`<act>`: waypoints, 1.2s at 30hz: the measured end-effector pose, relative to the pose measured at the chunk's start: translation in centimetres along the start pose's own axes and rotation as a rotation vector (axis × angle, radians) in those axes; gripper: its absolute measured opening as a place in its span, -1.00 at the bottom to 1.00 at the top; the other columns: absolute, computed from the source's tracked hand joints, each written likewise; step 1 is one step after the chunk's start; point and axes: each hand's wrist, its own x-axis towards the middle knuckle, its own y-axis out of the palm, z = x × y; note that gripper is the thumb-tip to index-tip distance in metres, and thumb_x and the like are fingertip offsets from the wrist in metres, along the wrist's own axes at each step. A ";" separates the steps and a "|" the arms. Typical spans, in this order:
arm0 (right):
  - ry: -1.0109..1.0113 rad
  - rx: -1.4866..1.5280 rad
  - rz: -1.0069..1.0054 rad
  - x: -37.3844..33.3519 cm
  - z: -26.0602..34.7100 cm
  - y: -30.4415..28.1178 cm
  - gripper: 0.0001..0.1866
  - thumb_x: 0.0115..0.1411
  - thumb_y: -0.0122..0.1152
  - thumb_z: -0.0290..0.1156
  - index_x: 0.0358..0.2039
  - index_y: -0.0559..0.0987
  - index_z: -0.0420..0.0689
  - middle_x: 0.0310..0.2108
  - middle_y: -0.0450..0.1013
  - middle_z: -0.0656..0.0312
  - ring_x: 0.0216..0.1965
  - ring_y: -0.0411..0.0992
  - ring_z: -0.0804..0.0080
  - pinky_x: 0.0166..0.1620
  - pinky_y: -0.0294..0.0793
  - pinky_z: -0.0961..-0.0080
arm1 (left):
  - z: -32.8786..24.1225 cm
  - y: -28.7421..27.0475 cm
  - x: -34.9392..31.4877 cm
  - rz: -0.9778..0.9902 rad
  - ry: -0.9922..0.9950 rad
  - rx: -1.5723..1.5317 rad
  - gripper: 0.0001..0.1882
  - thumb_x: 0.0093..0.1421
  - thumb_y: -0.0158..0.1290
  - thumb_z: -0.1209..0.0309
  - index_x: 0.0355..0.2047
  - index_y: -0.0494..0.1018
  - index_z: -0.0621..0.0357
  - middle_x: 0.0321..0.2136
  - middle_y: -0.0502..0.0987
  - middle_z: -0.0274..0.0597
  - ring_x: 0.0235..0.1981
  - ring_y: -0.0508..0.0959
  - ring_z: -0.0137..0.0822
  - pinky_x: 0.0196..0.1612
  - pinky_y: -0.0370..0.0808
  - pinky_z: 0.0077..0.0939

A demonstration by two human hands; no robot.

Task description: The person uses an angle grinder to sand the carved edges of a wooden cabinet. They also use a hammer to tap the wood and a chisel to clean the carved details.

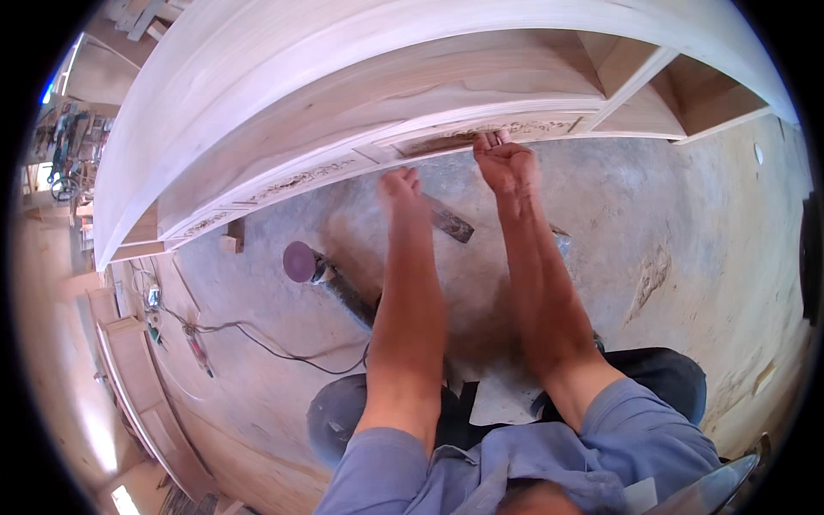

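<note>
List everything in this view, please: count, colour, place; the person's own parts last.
Floor: one, greyish, centre and right.
Wooden cabinet: one, pale, top.
Carved panels: at least three, tan, cabinet front.
Disc tool: one, purple disc, floor left of centre.
Bar: one, dark, floor centre.
Wood block: one, tan, floor below cabinet.
Cords: count unclear, dark, left floor.
Slim tool: one, reddish, left floor.
Wooden furniture: one, brownish, lower left.
Flat piece: one, whitish, bottom centre.
Clutter: uncountable, mixed colours, far left.
Knees: two, dark, bottom.
Sleeves: two, blue-grey, bottom.
Forearms: two, bare, centre.
Left fingers: one set, blurred, near cabinet.
Right fingers: one set, at a carved panel.
</note>
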 end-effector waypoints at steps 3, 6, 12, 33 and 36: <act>-0.063 -0.057 0.100 -0.2 -0.8 -0.6 -0.24 -0.03 -0.29 -0.83 0.29 0.20 -0.28 0.24 0.24 0.02 0.25 0.24 0.16 0.20 0.29 0.27 | -0.6 -3.8 1.5 -0.127 0.155 0.055 -0.62 0.14 -0.02 0.42 -0.02 0.36 0.27 -0.15 0.49 -0.13 -0.18 0.52 -0.25 -0.01 0.37 -0.30; -0.143 -0.262 0.211 1.8 -0.1 -4.7 -0.60 0.04 -0.11 -0.77 -0.08 0.40 -0.27 -0.02 0.41 0.09 -0.15 0.40 0.28 -0.07 0.41 0.42 | 0.5 -7.4 0.1 -0.201 0.101 0.066 -0.89 0.09 0.01 0.46 -0.36 0.44 0.21 -0.47 0.42 -0.26 -0.42 0.44 -0.37 -0.34 0.37 -0.44; -0.622 -2.433 0.132 -1.9 -5.9 -16.5 -0.59 0.09 0.29 -0.24 -0.05 0.63 -0.12 -0.11 0.57 0.01 -0.02 0.50 0.02 0.00 0.45 0.07 | 7.4 -10.4 1.2 0.091 0.050 0.931 -0.90 0.08 0.03 0.44 -0.55 0.45 0.15 -0.62 0.41 -0.25 -0.62 0.44 -0.31 -0.56 0.31 -0.35; -0.809 -1.920 -0.337 -11.6 15.0 -4.3 -0.64 0.17 -0.05 -0.56 0.01 0.41 -0.20 -0.21 0.51 -0.17 -0.16 0.49 -0.23 -0.12 0.47 0.00 | 2.0 10.6 -7.7 0.421 -0.168 -0.352 -0.43 0.36 -0.18 0.48 0.31 0.03 0.53 0.34 0.11 0.26 0.34 0.24 0.14 0.43 0.13 0.00; -0.767 -2.000 -0.320 -10.7 15.7 -3.7 -0.62 0.18 -0.13 -0.57 0.03 0.42 -0.20 -0.22 0.51 -0.13 -0.14 0.50 -0.19 -0.11 0.47 0.02 | 2.3 11.6 -8.2 0.310 -0.198 -0.447 -0.43 0.37 -0.20 0.46 0.35 0.02 0.43 0.37 0.09 0.15 0.38 0.18 0.13 0.44 0.08 0.07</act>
